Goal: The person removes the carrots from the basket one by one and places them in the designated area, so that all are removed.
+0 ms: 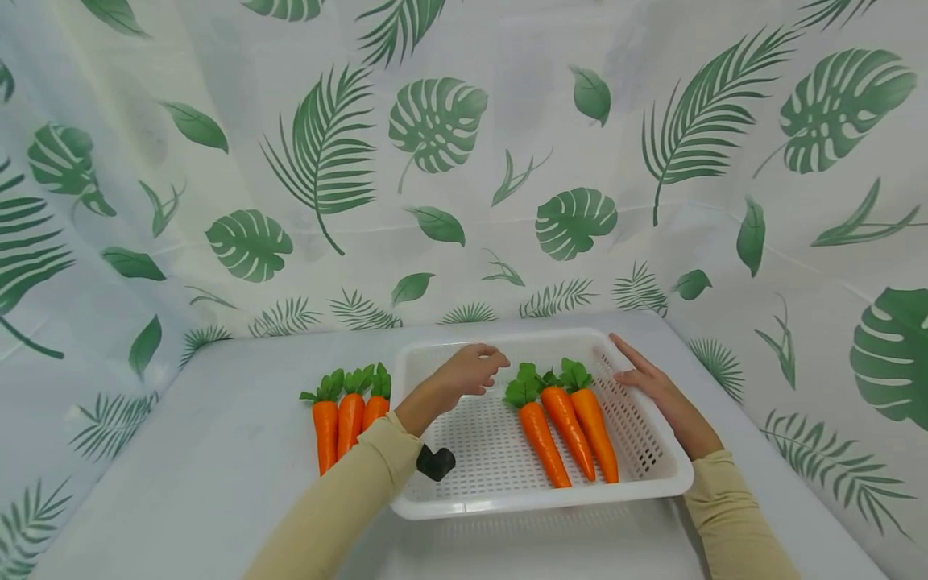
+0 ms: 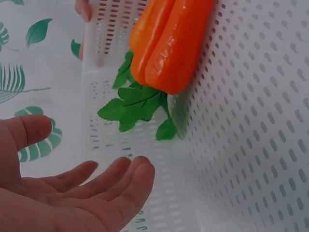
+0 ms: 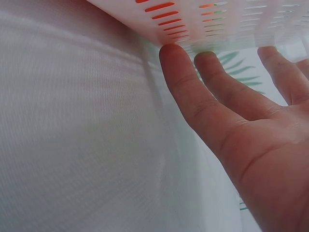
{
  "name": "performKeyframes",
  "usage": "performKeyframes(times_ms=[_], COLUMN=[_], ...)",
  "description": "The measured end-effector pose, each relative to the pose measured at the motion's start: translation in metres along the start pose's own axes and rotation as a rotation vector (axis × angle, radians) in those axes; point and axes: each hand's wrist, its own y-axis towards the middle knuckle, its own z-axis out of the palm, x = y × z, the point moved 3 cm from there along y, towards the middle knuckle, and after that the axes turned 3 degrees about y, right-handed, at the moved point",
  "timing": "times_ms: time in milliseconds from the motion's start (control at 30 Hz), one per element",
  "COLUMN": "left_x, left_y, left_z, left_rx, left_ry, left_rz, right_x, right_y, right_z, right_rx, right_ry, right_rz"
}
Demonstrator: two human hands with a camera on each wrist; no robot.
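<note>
Left of three blocking carrots point(image 1: 570, 432), the basket point(image 1: 487, 451) has room.

White perforated basket point(image 1: 507, 507), right rim in my right hand point(image 1: 656, 391); inside, three orange carrots point(image 1: 569, 427) slant between that grip and my left hand point(image 1: 470, 372), leafy green tops nearest latter. Three outside carrots point(image 1: 350, 419), partly hidden, lie left of it.

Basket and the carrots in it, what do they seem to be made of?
The basket: probably white plastic, slightly glossy; its smooth surface and regular holes suggest molding. The carrots: perhaps plastic or foam imitations, glossy, judging by shiny highlights and closely matching shapes.
</note>
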Motion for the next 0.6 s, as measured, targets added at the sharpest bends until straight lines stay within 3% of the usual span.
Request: performKeyframes(times_ms=[300,600], left_x=[0.004,-0.001], left_y=[0.002,0.006], left_z=[0.013,0.037], left_rx=[0.019,0.027], left_ry=[0.065,0.135], left_rz=[-0.058,-0.053], right_x=[0.000,0.000], right_y=[0.000,-0.001], right_z=[-0.001,0.000], right_rx=[-0.005,0.020], right_ry=[0.018,0.039], right_rz=[0.011,0.012])
